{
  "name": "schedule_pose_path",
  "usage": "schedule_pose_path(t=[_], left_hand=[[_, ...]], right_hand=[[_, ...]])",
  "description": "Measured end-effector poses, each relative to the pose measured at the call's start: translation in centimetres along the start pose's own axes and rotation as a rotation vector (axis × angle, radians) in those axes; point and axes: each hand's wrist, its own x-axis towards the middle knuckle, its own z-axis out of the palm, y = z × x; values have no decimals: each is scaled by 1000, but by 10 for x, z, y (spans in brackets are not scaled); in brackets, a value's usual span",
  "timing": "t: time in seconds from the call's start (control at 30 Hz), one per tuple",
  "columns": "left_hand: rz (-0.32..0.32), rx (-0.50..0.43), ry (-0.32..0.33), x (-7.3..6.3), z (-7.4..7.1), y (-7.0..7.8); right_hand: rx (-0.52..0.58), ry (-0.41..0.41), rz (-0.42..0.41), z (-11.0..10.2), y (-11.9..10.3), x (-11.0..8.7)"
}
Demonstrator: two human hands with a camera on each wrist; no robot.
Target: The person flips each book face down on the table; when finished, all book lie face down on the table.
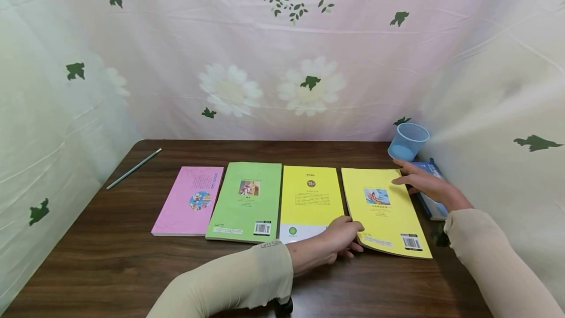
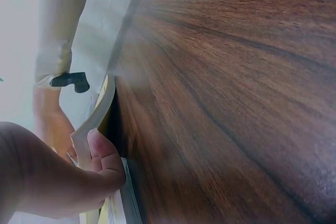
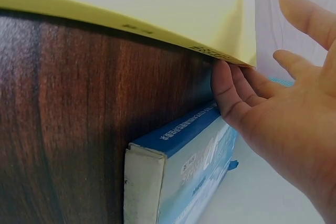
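Note:
Four books lie in a row, back covers up: a pink book (image 1: pixel 187 210), a green book (image 1: pixel 238 210), a yellow book with a white lower band (image 1: pixel 311 180) and, at the right, a yellow book with a small picture (image 1: pixel 379 225). My left hand (image 1: pixel 337 239) pinches the near left corner of this rightmost yellow book; in the left wrist view that end bends up off the table. My right hand (image 1: pixel 425 185) touches its far right edge. In the right wrist view, the fingertips of the right hand (image 3: pixel 294 119) are against the spine, with the thumb held away.
A blue book (image 3: pixel 194 166) lies close to the right, partly under my right hand. Behind it stands a light blue cup (image 1: pixel 406 144) by the cloth wall. A thin grey stick (image 1: pixel 134 168) lies at the far left of the brown wooden table (image 1: pixel 110 259).

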Motion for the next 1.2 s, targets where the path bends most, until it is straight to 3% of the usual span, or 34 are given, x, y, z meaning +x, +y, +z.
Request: schedule_pose_path(t=[0.43,0.7,0.97,1.07,1.2], left_hand=[[-30,3,3,-5,-7,-2],[-6,44,25,-12,-5,2],[15,26,34,-14,-8,5],[5,18,10,-15,-9,4],[-62,21,-84,-17,-11,2]], right_hand=[[-31,-2,20,1,-1,2],[-62,-6,23,-1,-2,1],[-72,10,35,-2,-2,3],[-71,9,38,-2,-2,2],[-75,12,41,-2,0,3]])
